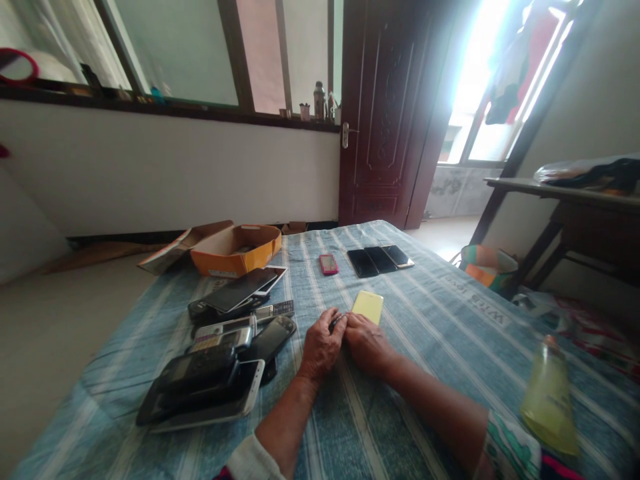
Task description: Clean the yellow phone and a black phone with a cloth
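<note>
My left hand [321, 347] and my right hand [369, 345] meet over the middle of the striped blue cloth [350, 433]. Both have curled fingers, pressed together around a small dark thing [336, 323]. Most of it is hidden by the fingers, so its kind cannot be made out. Just beyond my right hand lies a flat, pale yellow, phone-shaped rectangle [369, 305], its near end covered by the fingers. Farther off lie a small red phone [329, 265] and a row of dark phones [380, 260].
At left lies a pile of old phones [200, 373], with a black tablet-like device [240, 290] at its far end. Behind stands an open orange cardboard box [235, 257]. A bottle of yellow liquid [550, 400] is at right. A dark red door [385, 113] stands beyond.
</note>
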Action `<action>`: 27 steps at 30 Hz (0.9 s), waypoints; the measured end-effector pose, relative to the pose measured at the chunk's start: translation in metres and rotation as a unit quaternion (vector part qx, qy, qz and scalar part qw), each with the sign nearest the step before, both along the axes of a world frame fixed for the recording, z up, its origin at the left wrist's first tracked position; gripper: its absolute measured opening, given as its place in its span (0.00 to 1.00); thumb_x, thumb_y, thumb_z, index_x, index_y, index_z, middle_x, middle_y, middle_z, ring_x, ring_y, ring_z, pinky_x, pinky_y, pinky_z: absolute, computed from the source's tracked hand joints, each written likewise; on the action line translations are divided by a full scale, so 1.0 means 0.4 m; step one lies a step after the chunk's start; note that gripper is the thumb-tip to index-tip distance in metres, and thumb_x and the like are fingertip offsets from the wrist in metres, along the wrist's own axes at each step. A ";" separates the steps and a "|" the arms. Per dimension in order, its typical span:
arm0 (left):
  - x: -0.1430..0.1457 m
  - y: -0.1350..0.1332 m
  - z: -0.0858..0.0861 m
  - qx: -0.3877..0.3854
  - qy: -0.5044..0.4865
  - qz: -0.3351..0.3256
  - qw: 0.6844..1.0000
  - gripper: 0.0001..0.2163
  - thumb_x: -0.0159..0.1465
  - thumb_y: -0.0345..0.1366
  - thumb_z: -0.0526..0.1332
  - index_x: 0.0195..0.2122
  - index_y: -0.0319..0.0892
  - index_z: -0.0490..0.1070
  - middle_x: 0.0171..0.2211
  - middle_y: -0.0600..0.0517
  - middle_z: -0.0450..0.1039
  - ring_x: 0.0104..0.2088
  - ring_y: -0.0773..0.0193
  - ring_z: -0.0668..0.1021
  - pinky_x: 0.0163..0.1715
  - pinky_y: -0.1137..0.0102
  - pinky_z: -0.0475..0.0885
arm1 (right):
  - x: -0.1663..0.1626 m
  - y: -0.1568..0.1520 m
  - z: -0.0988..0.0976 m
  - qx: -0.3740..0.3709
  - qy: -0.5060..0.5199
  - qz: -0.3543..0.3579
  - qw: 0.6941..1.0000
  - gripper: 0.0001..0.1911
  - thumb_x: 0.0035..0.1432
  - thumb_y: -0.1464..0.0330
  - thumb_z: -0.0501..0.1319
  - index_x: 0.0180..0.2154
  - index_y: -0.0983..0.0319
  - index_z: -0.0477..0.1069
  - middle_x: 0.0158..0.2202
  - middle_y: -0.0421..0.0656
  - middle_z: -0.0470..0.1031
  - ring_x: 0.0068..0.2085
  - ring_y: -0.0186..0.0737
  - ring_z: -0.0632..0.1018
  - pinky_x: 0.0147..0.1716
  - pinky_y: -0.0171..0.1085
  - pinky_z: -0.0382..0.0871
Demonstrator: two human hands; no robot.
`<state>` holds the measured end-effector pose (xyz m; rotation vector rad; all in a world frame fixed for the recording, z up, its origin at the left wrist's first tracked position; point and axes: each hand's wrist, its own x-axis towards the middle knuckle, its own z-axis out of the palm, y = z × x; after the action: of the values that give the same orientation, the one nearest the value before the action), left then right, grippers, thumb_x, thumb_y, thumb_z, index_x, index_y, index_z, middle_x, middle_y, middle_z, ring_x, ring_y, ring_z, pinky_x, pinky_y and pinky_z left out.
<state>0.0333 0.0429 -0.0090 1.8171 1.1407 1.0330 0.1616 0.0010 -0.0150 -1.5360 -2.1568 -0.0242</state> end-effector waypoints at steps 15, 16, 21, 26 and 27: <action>0.001 0.003 -0.013 0.021 0.009 -0.014 1.000 0.13 0.61 0.38 0.59 0.46 0.40 0.71 0.45 0.43 0.78 0.48 0.55 0.79 0.49 0.63 0.74 | 0.091 -0.081 -0.012 0.052 0.021 0.038 0.998 0.14 0.63 0.76 0.52 0.44 0.61 0.73 0.47 0.48 0.75 0.55 0.44 0.71 0.56 0.42 0.65; 0.001 0.003 -0.012 0.022 0.012 -0.014 1.000 0.13 0.61 0.38 0.59 0.46 0.40 0.71 0.44 0.43 0.79 0.48 0.56 0.79 0.49 0.63 0.74 | 0.081 -0.071 -0.008 0.045 0.021 0.035 0.998 0.13 0.63 0.76 0.52 0.42 0.61 0.73 0.46 0.48 0.75 0.54 0.44 0.72 0.56 0.42 0.65; -0.002 0.001 -0.005 0.019 0.019 -0.012 1.000 0.13 0.61 0.39 0.59 0.46 0.42 0.71 0.44 0.46 0.79 0.47 0.57 0.79 0.49 0.66 0.74 | 0.042 -0.035 0.008 0.012 0.036 0.033 0.999 0.12 0.62 0.76 0.52 0.41 0.63 0.72 0.45 0.47 0.75 0.50 0.42 0.73 0.52 0.40 0.66; -0.002 0.002 -0.008 0.017 0.021 -0.014 1.000 0.14 0.61 0.39 0.59 0.47 0.41 0.71 0.44 0.45 0.79 0.48 0.57 0.79 0.49 0.66 0.74 | 0.065 -0.053 0.002 0.024 0.042 0.050 0.998 0.12 0.61 0.77 0.54 0.42 0.61 0.73 0.47 0.48 0.74 0.53 0.43 0.72 0.55 0.42 0.64; -0.001 0.002 -0.009 0.018 0.022 -0.015 0.999 0.14 0.61 0.39 0.59 0.47 0.40 0.71 0.44 0.45 0.79 0.48 0.57 0.79 0.49 0.65 0.74 | 0.073 -0.057 0.001 0.023 0.044 0.050 0.997 0.12 0.61 0.76 0.54 0.42 0.60 0.73 0.47 0.47 0.74 0.54 0.43 0.72 0.56 0.41 0.64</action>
<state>0.0327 0.0435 -0.0127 1.8888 1.1235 1.0071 0.1908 -0.0218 -0.0147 -1.3757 -2.1449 0.0267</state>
